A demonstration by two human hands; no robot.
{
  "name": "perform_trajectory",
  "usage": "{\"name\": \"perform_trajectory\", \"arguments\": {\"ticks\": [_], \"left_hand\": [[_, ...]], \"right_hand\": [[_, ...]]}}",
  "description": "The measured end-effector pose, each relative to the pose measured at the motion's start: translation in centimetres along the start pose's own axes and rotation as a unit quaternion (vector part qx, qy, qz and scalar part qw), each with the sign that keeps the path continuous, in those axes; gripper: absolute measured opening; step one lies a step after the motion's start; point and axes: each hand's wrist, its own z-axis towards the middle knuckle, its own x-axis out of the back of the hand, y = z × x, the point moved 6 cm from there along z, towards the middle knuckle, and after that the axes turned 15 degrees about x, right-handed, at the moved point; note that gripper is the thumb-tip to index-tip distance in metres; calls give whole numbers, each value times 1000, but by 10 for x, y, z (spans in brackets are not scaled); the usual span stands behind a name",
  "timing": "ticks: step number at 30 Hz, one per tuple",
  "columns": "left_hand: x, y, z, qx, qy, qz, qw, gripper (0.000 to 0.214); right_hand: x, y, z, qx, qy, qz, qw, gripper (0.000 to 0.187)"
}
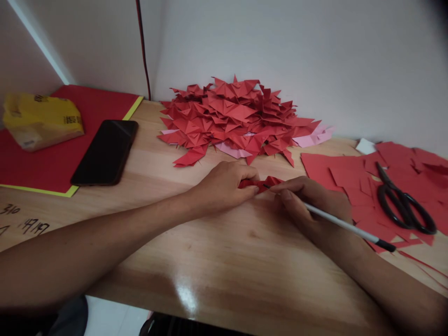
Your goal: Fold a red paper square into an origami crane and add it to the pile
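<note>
My left hand (pixel 226 186) is closed on a small folded red paper piece (pixel 271 181) at the middle of the wooden table. My right hand (pixel 311 200) grips a slim pen (pixel 343 225) with a pale grey barrel and a black end. Its dark tip meets or nearly touches the red paper; I cannot tell which. Part of the folded piece is hidden behind my fingers. Just beyond my hands rises a heap of folded red paper figures (pixel 234 112), with a few pink ones (pixel 317 136) at its lower edge.
Black-handled scissors (pixel 402 205) lie on loose red paper pieces (pixel 350 172) at the right. On the left are a black phone (pixel 105 151), large red sheets (pixel 101 102) and a yellow packet (pixel 44 119). A wall (pixel 297 56) stands behind the table (pixel 210 261).
</note>
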Motion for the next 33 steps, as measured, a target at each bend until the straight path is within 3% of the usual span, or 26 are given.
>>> {"name": "perform_trajectory", "arguments": {"ticks": [18,33], "left_hand": [[0,0,1,4,-1,2,1000,14],[1,-1,-1,4,3,0,1000,15]], "right_hand": [[-1,1,0,5,-15,-4,1000,14],[3,7,-3,26,20,5,999,16]]}}
